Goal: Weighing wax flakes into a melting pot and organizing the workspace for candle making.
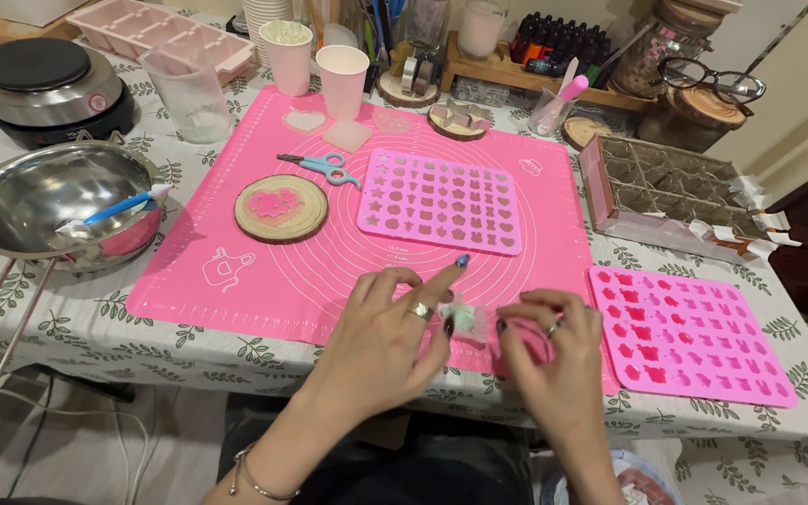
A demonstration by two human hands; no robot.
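At the near edge of a smooth pink mat (pixel 329 271), printed with white rings and ruler marks, the left hand (pixel 387 341) and the right hand (pixel 542 360) meet over a small pale lump (pixel 465 318), whitish with a green tinge, blurred and soft in outline. The left fingers (pixel 441 281) curl in from one side, the index raised with a dark blue nail, the thumb pressed against the lump; a ring sits on one finger. The right fingertips (pixel 516 313) close on the lump's other side, so it is pinched between both hands just above the mat. Under the right palm lies something bright pink, too hidden to tell its shape. Beyond the fingertips lies a flat pink rubbery mould (pixel 441 201), its surface dotted with rows of small shaped hollows. To the right of the right hand a second mould (pixel 689 337), deeper pink, rests on the leaf-patterned tablecloth (pixel 67 327). Farther out from the left fingers sits a round wooden slice (pixel 281 208) with bark rim and a pink heart-like piece on top, and beside it small scissors (pixel 322 166) with pale blue handles. Well off to the left stands a shiny metal bowl (pixel 49 201) holding a blue-handled spatula (pixel 114 210).
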